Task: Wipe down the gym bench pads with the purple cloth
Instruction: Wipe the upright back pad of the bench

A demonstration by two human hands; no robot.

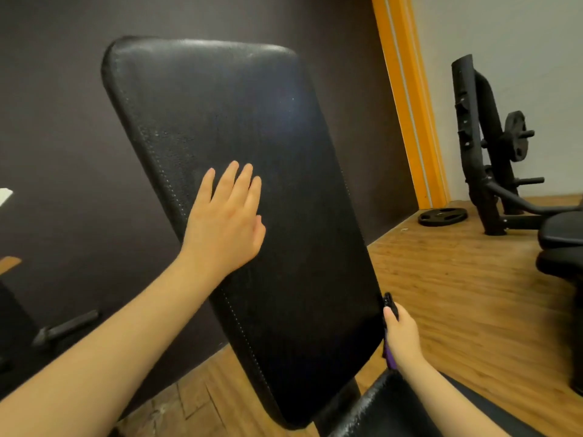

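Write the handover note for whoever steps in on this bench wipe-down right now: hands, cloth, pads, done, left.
Left hand: open, fingers flat on the face of the back pad, near its left edge, bracing it.
Right hand: grips the purple cloth at the back pad's lower right edge; only a little of the cloth shows under the hand.
Back pad: tilted up, front face towards the camera.
Seat pad: a corner shows at the bottom of the view, untouched by either hand.
Done: cannot tell from this view how much has been wiped.
Left: probably finish the right edge, then the seat pad.
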